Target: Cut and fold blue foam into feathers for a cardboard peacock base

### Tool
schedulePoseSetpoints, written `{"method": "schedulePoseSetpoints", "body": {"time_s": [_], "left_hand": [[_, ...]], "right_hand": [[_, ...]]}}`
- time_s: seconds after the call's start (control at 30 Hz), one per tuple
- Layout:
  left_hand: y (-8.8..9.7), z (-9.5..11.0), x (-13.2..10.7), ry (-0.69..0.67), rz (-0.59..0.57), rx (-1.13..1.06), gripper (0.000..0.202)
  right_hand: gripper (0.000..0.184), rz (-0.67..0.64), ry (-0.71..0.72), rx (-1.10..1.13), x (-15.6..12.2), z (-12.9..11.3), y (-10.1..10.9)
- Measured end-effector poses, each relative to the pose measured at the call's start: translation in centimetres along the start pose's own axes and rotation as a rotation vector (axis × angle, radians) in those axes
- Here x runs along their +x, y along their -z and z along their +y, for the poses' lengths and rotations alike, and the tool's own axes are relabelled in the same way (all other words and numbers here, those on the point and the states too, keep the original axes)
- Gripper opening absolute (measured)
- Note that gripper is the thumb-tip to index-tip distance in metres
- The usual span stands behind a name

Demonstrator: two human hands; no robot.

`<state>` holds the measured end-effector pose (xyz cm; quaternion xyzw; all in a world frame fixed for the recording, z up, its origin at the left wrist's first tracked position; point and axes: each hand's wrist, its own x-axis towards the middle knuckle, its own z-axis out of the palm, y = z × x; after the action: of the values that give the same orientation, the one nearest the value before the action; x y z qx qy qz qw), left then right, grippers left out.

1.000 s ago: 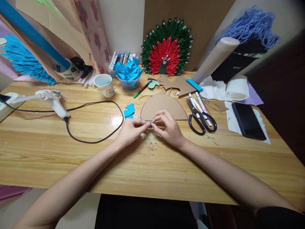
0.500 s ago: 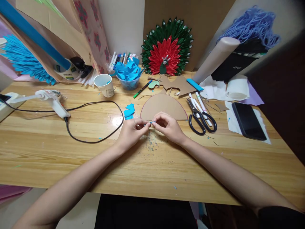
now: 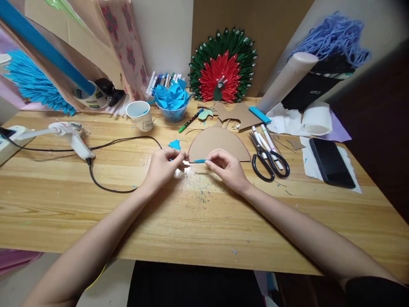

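A small folded strip of blue paper [image 3: 200,161] is pinched between the thumb and fingertips of my right hand [image 3: 228,170], its pointed end toward the left. My left hand [image 3: 162,168] is just left of the strip and apart from it; the thumb and index finger are closed together, with nothing showing between them. Behind that hand lie loose blue paper pieces [image 3: 174,144], partly covered by it. Beyond both hands a cardboard half-disc [image 3: 219,143] with a purple-edged curve lies flat.
Scissors [image 3: 270,157] and white markers [image 3: 271,145] lie right of the half-disc, a phone [image 3: 332,163] farther right. A glue gun [image 3: 72,138] with a looping cord is at left. A paper cup [image 3: 139,116] and a tub of blue paper [image 3: 172,111] stand behind.
My left hand has come off the blue strip and moved left, over part of the loose blue pieces. The right hand keeps the strip, which now shows more.
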<state>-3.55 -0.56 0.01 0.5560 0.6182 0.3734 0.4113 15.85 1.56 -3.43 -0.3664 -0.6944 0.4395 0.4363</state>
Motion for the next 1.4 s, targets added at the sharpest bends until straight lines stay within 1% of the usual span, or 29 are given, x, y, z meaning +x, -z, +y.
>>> {"method": "schedulePoseSetpoints", "body": {"time_s": [0.07, 0.13, 0.2, 0.3, 0.4, 0.5, 0.63, 0.73, 0.87, 0.97, 1.23, 1.4], "left_hand": [[-0.21, 0.08, 0.14, 0.158, -0.159, -0.098, 0.039], [-0.57, 0.17, 0.02, 0.261, -0.305, -0.169, 0.045], [-0.82, 0.33, -0.24, 0.3, -0.394, -0.229, 0.044], [-0.76, 0.56, -0.55, 0.305, -0.451, -0.262, 0.034], [-0.46, 0.41, -0.52, 0.281, -0.461, -0.273, 0.028], [-0.26, -0.03, -0.33, 0.266, -0.47, -0.302, 0.029], [-0.13, -0.31, -0.25, 0.26, -0.531, -0.336, 0.027], [-0.01, -0.22, -0.27, 0.244, -0.551, -0.359, 0.022], [0.06, 0.07, -0.33, 0.23, -0.539, -0.303, 0.023], [-0.02, 0.21, -0.33, 0.224, -0.516, -0.255, 0.022], [-0.29, 0.13, -0.33, 0.187, -0.441, -0.142, 0.024], [-0.45, 0.05, -0.5, 0.168, -0.417, -0.151, 0.028]], "right_hand": [[0.006, -0.017, 0.077, -0.083, -0.16, -0.46, 0.02], [0.003, -0.024, 0.162, -0.157, -0.35, -0.84, 0.04], [0.003, -0.03, 0.238, -0.196, -0.51, -1.03, 0.05], [0.007, -0.04, 0.306, -0.218, -0.64, -1.03, 0.05], [0.008, -0.032, 0.301, -0.244, -0.65, -0.98, 0.06], [0.008, -0.016, 0.286, -0.268, -0.63, -0.93, 0.11], [0.01, -0.009, 0.3, -0.275, -0.71, -0.78, 0.17], [0.012, -0.024, 0.319, -0.279, -0.74, -0.77, 0.22], [0.014, -0.052, 0.373, -0.272, -0.64, -0.97, 0.28], [0.01, -0.086, 0.392, -0.283, -0.57, -1.13, 0.28], [0.004, -0.144, 0.338, -0.339, -0.52, -1.11, 0.14], [0.003, -0.191, 0.279, -0.313, -0.45, -1.06, 0.03]]}}
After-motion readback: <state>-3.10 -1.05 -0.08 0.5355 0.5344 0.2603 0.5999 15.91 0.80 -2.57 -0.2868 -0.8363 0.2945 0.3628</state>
